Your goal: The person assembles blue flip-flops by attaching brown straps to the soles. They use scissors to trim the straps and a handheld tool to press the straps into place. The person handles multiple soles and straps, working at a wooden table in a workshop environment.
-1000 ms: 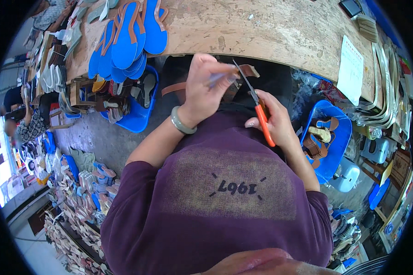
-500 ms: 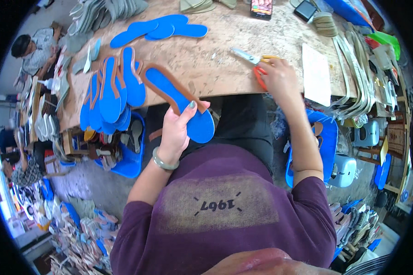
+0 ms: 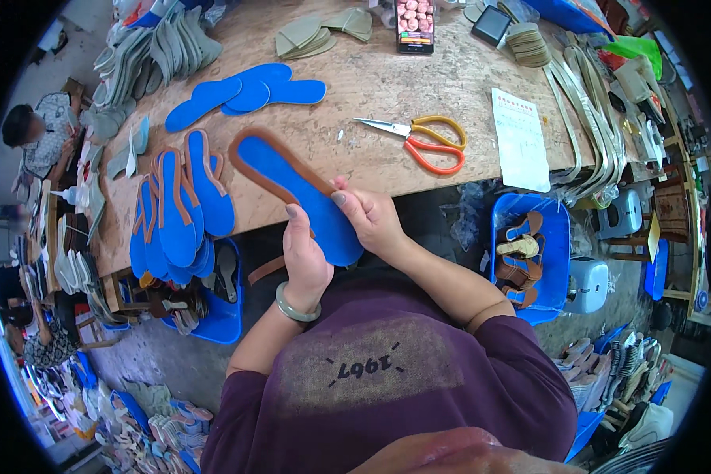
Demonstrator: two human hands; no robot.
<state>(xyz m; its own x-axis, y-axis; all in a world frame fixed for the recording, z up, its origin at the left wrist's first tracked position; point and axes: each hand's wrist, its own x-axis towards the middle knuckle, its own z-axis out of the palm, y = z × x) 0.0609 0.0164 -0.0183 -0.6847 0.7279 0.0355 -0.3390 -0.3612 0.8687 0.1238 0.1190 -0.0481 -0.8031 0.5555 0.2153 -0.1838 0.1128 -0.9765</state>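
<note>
A blue insole [image 3: 336,231] with a brown strip [image 3: 254,179] round its toe end is held at a slant over the table's front edge. My left hand [image 3: 304,261] grips it from the near left side, thumb pointing up along the edge. On the opposite side, my right hand [image 3: 375,220] pinches the rim where the strip ends. The fingers beneath the insole are hidden. Scissors [image 3: 411,130] with orange and red handles lie spread on the table, beyond my right hand. Several blue insoles with brown strips [image 3: 180,233] overlap at the table's left edge.
Plain blue insoles [image 3: 213,96] lie farther back on the wooden table [image 3: 355,87]. A phone [image 3: 415,28], a paper sheet [image 3: 521,146] and pale strips [image 3: 565,107] are there too. A blue bin [image 3: 561,261] with sandal parts stands right of my knees. Another person [image 3: 51,134] sits at far left.
My right hand has let go of the scissors, leaving them on the table, and has come to the insole. The left hand still holds it. The whole view has shifted somewhat.
</note>
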